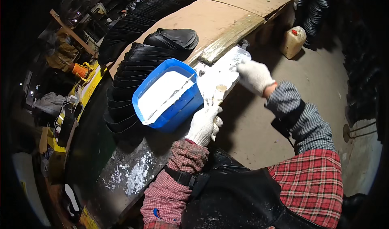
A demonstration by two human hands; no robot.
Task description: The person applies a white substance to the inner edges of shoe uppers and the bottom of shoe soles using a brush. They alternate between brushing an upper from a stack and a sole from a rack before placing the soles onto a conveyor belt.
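My left hand (204, 123), in a white knit glove, is closed beside the right wall of a blue plastic tub (178, 111). A short beige piece (220, 92) shows just beyond its fingertips; what the hand grips is hard to make out. White paste (166, 89) fills much of the tub, and a thin paste-coated bar (170, 99) crosses its top. Farther right, my gloved right hand (256, 77) is closed at the edge of a white-smeared surface (221, 71). Its fingers hide whatever they hold.
Fanned black sole-shaped sheets (135, 77) lie left of the tub, with a longer row (146, 16) behind. A tan board (219, 16) covers the far bench. On the floor stands a yellowish jug (293, 42). White splatter (137, 174) marks the near dark surface.
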